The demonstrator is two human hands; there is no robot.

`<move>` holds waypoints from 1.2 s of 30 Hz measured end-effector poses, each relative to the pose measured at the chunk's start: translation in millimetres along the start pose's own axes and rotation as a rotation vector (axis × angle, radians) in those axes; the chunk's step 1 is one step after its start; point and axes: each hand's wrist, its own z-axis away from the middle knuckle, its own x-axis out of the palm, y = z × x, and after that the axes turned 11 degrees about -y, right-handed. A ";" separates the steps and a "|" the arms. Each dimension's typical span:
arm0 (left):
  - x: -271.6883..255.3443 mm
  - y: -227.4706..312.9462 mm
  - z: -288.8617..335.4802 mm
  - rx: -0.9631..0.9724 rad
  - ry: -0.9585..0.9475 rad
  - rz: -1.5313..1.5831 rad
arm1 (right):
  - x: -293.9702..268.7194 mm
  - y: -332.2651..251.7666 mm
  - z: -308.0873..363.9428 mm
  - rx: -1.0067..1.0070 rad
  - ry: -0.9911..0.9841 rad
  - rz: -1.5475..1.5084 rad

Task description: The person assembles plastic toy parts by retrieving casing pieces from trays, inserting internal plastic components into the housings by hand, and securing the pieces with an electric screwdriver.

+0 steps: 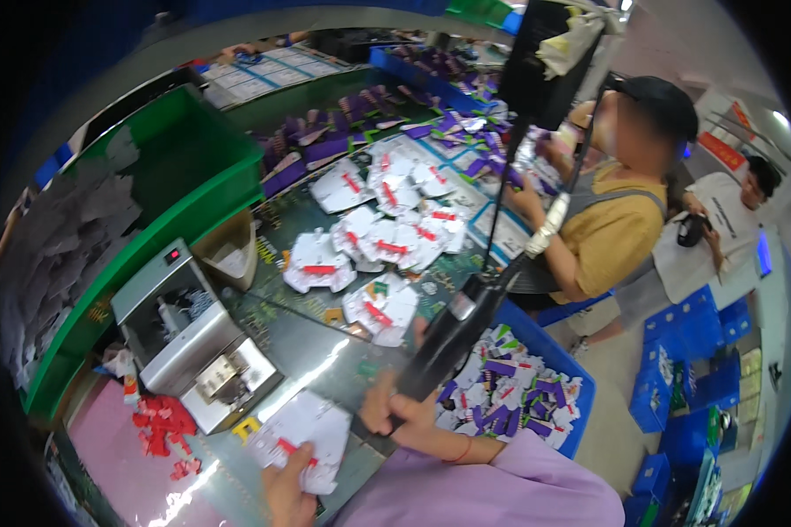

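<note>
My left hand [288,487] pinches a flat white die-cut card [312,426] with a red strip across it, the thumb lying by the strip. To its right, my right hand [404,413] is closed around the lower end of a long black stick-shaped tool [448,342]. The tool leans up to the right, and its exact kind I cannot make out. Its tip is hidden by the hand. Ahead, several similar white cards with red strips [391,237] lie in a loose pile, and one card [380,309] rests closest to me.
At left stand a silver dispenser [193,329], red strips [160,422] and a green bin [149,255] of grey-white sheets. A blue crate [580,391] of purple-and-white pieces sits at right. Purple packages [351,119] lie behind. A person in yellow [620,220] works nearby; another stands beyond.
</note>
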 end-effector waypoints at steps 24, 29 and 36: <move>145.5 23.3 -127.8 0.464 -0.493 -0.281 | -29.7 8.9 -2.6 -0.073 0.259 0.219; 85.2 34.9 -73.7 0.241 -0.530 -0.534 | -23.9 14.2 4.5 0.105 0.164 0.238; 15.6 58.2 5.8 0.298 -0.343 -0.570 | -4.4 21.3 -5.9 -0.056 -0.054 0.441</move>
